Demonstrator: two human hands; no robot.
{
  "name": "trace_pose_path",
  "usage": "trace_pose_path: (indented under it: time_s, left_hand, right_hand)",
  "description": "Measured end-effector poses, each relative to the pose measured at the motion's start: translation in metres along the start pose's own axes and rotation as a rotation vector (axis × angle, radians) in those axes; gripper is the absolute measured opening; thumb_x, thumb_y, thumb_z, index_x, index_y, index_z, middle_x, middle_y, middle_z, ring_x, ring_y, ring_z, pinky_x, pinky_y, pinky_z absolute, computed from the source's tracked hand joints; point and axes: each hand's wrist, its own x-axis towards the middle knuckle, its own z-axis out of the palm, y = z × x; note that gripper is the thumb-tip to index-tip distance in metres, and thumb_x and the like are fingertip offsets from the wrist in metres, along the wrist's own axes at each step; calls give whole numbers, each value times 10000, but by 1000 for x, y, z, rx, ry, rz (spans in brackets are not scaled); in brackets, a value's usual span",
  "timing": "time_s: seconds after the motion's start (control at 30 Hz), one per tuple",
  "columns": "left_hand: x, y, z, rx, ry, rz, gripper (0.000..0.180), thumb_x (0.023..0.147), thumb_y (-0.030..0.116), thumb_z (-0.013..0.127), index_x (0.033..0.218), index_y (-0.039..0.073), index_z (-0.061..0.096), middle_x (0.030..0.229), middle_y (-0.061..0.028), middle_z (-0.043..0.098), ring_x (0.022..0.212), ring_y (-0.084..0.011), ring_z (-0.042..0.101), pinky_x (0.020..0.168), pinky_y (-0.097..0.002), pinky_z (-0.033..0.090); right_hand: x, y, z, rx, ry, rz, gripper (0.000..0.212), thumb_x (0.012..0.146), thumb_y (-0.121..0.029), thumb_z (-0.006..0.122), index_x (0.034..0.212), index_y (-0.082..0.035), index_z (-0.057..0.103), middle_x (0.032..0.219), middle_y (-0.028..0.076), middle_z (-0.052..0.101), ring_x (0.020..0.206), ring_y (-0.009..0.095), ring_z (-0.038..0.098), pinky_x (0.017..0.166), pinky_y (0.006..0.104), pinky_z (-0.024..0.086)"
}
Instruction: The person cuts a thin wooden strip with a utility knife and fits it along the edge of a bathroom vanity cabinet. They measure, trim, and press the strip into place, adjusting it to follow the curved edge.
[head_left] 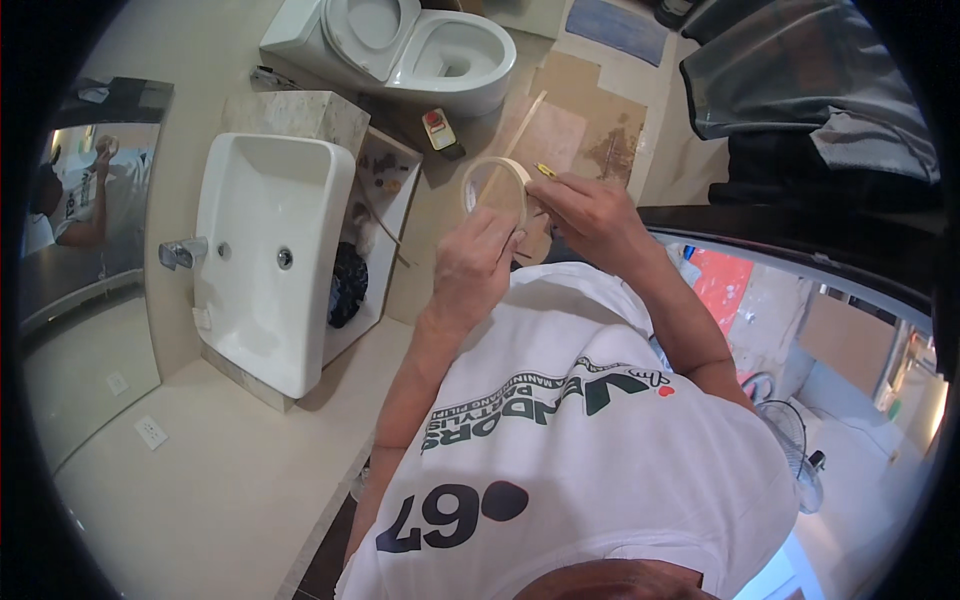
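Note:
A roll of pale masking tape (523, 183) is held up in front of my chest, its ring facing partly toward me. My left hand (473, 262) grips its lower edge, fingers closed. At the roll's right side, my right hand (590, 212) is closed in a pinch. A small yellow tool (545, 171), which looks like a utility knife, pokes out past its fingers; most of it is hidden. The right fingertips are close to the tape's edge, and I cannot tell whether they touch it.
A white sink (270, 250) on a stone-look counter stands left, beside an open shelf (385, 165) and a mirror (90, 200). Beyond are a toilet (455, 60) and a red-capped bottle (437, 130). Cardboard (580, 110) covers floor. Dark cloths (800, 80) hang at right.

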Motion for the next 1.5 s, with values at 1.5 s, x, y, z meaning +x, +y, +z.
trace_pose_path:
  time_s: [1.5]
  left_hand:
    - [-24, -64, -2, -868, 305, -621, 202, 883, 91, 631, 1057, -9, 649, 942, -36, 643, 877, -100, 584, 799, -256, 469]
  right_hand:
    - [-16, 15, 48, 1174, -286, 564, 306, 909, -253, 606, 1034, 25, 637, 860, 29, 659, 767, 86, 594, 687, 253, 467]
